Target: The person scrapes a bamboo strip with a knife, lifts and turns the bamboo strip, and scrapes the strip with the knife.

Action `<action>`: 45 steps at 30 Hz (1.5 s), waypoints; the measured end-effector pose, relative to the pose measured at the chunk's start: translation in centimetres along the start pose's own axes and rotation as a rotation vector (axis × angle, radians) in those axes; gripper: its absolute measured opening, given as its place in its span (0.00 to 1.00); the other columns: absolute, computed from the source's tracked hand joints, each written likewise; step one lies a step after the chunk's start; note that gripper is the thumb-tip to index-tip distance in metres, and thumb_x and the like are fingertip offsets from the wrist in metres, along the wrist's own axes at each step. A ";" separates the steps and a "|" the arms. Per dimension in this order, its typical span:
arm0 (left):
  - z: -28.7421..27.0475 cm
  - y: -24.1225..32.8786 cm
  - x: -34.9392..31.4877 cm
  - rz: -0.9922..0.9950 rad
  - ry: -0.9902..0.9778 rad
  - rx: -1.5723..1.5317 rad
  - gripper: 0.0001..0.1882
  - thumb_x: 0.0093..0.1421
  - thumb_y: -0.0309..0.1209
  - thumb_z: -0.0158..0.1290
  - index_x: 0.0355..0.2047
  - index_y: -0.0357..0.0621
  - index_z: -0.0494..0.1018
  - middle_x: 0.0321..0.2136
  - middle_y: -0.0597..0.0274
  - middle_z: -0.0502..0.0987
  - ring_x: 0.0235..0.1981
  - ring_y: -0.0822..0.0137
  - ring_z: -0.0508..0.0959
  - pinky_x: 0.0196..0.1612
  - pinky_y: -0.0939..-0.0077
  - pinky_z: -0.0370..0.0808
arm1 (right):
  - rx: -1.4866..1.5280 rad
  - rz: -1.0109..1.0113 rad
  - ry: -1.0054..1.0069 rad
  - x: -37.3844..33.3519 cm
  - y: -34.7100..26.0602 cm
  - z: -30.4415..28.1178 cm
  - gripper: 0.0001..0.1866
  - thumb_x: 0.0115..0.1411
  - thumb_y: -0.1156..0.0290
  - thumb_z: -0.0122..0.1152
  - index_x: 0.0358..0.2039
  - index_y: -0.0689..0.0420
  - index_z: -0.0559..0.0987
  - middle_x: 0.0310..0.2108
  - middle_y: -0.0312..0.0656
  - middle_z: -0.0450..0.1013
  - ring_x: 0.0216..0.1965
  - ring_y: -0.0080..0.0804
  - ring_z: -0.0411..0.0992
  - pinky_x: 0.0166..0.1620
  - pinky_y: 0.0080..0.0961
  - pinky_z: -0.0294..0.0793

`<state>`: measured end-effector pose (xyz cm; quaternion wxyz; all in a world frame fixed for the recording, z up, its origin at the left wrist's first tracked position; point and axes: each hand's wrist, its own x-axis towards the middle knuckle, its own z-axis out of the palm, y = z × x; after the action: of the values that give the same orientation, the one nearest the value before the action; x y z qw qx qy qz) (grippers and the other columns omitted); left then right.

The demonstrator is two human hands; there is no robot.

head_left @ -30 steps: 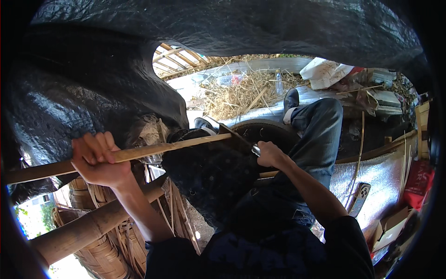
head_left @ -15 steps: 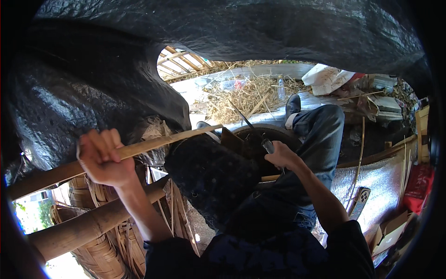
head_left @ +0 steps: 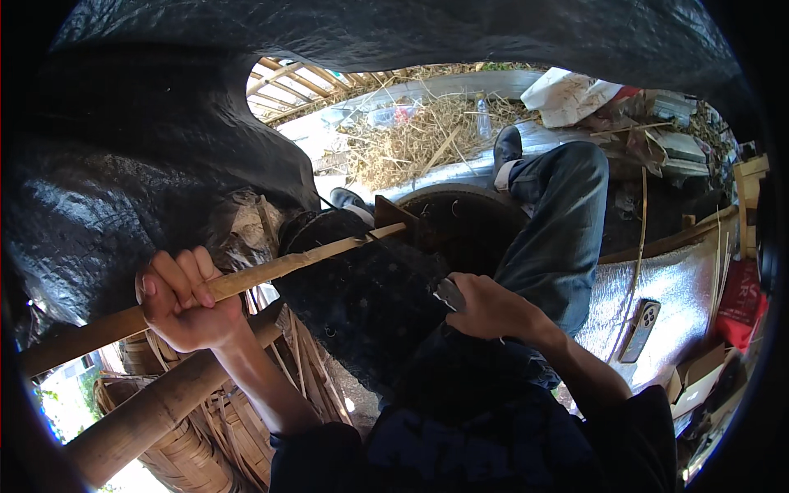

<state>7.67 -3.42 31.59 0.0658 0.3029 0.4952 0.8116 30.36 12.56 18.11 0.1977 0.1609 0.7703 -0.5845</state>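
Gripped strip in left hand at nine o'clock, knife in right hand at four. Seemed mid-trim; needed steady strokes.

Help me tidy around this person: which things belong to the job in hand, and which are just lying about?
Apparently in use:
- bamboo strip, in the left hand
- knife, in the right hand

Apparently lying about:
- phone
- clear bottle
- white sack
- straw
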 end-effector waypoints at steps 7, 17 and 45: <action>1.9 -0.5 -0.2 0.023 -0.022 0.028 0.19 0.56 0.32 0.39 0.09 0.52 0.49 0.08 0.70 0.50 0.07 0.80 0.47 0.15 0.83 0.45 | -0.231 0.349 -0.113 4.7 3.0 -0.3 0.16 0.42 0.74 0.50 0.33 0.69 0.67 0.29 0.62 0.70 0.28 0.51 0.73 0.28 0.35 0.72; 3.5 -1.3 0.2 0.170 0.504 0.567 0.16 0.59 0.26 0.34 0.13 0.46 0.52 0.09 0.71 0.46 0.08 0.80 0.45 0.14 0.85 0.46 | 0.153 -0.152 0.150 -3.0 -2.5 -0.9 0.17 0.44 0.72 0.54 0.32 0.70 0.65 0.24 0.58 0.70 0.28 0.49 0.72 0.30 0.37 0.71; 4.7 -2.0 -0.3 0.196 0.389 0.441 0.05 0.56 0.24 0.38 0.24 0.36 0.62 0.08 0.72 0.47 0.07 0.80 0.46 0.12 0.85 0.45 | 0.100 -0.150 0.092 -2.4 0.3 -1.6 0.16 0.44 0.72 0.55 0.32 0.66 0.66 0.17 0.49 0.69 0.19 0.38 0.72 0.21 0.29 0.69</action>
<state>10.09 1.05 31.30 -0.1762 0.1949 0.6310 0.7299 32.42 14.14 19.43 0.1098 0.1392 0.7584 -0.6272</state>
